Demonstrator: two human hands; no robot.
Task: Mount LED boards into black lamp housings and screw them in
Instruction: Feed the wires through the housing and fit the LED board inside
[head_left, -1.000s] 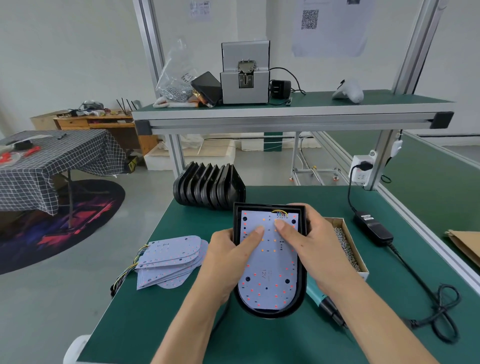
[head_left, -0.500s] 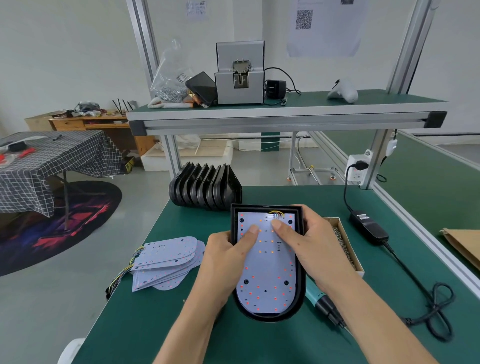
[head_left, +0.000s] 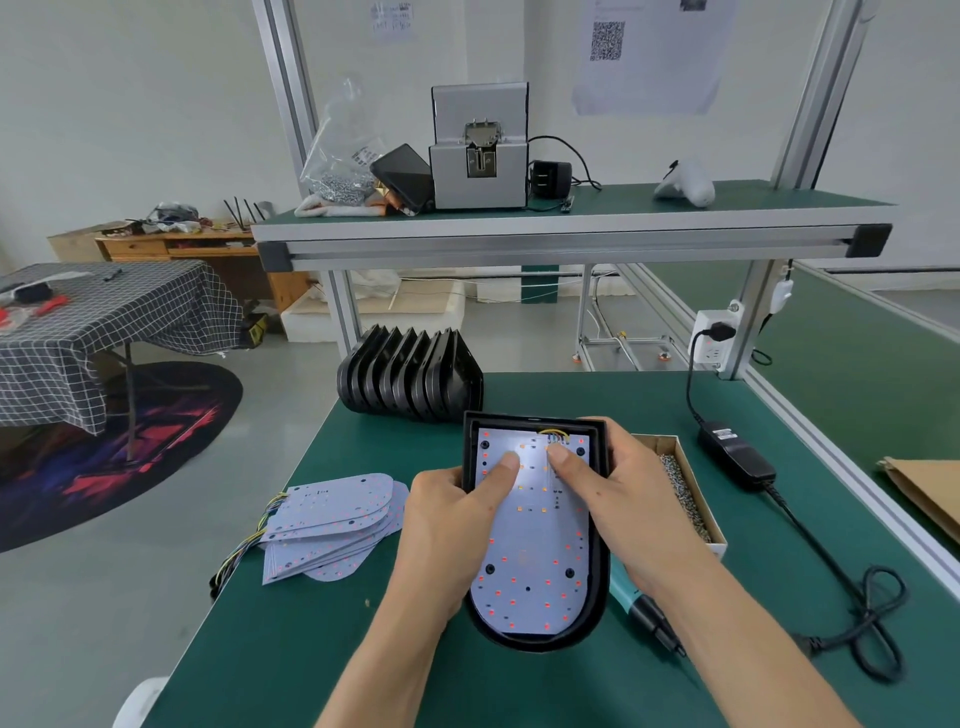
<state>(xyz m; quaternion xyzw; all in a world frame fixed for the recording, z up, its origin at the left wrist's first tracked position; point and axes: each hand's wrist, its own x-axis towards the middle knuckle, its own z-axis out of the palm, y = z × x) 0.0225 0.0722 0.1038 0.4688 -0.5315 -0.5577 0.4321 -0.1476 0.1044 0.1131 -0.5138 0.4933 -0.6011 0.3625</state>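
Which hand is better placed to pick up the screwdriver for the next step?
The right hand, probably. The screwdriver lies just beside it, right of the housing, near the screw box. The left hand is across the board.

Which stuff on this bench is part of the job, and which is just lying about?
Job: LED board in black housing, spare boards, stacked housings, screw box, screwdriver.
Lying about: power adapter, phone, white controller.

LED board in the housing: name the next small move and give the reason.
Probably free the right hand to fetch the screwdriver: the LED board looks seated in the black housing under both thumbs, its screw holes empty.
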